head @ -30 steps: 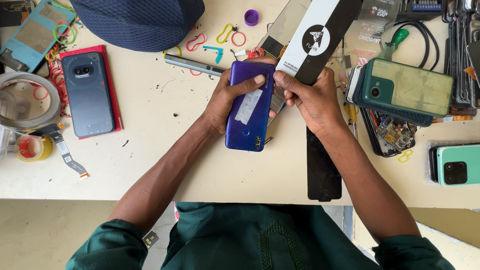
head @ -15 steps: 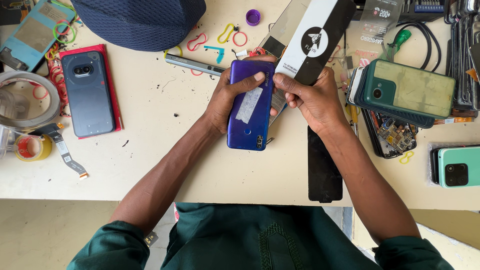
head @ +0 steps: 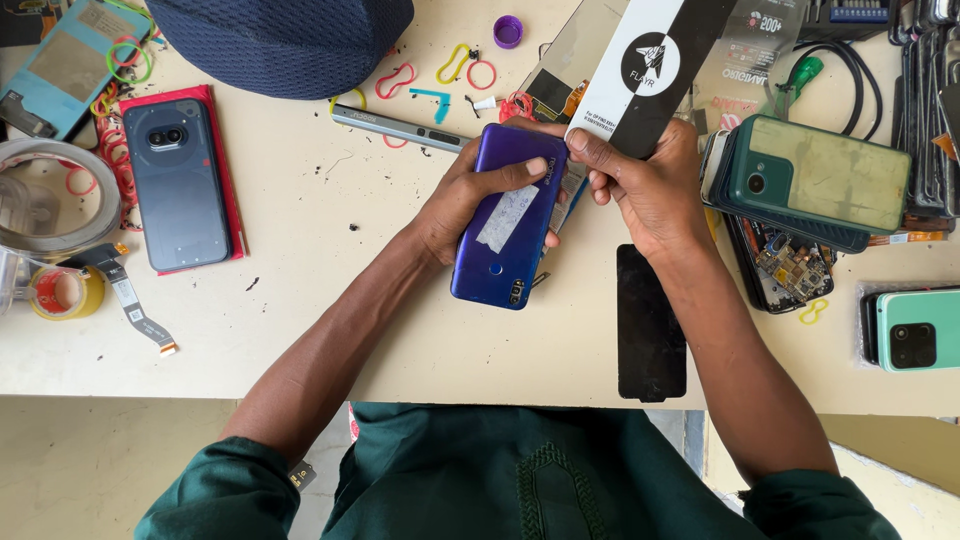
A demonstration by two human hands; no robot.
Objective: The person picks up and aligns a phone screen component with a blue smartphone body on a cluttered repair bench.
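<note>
The left hand [head: 455, 205] was closed in a grip around a blue phone [head: 508, 220], thumb across its back, where a strip of pale tape was stuck. The phone was held back-up, just above the counter [head: 300, 300] near its middle. The right hand [head: 650, 190] was closed on a black-and-white package [head: 655, 75], pinching its lower end beside the phone's top right corner; the package slanted up and away toward the far edge. Just below the right wrist a black screen panel [head: 650, 320] lay flat. Right of the hand sat a green phone [head: 815, 180] stacked on another device, with an opened handset [head: 785, 270] beneath. To the left lay a dark phone [head: 178, 185] on a red case, and a navy cap [head: 285, 40] at the far edge.
</note>
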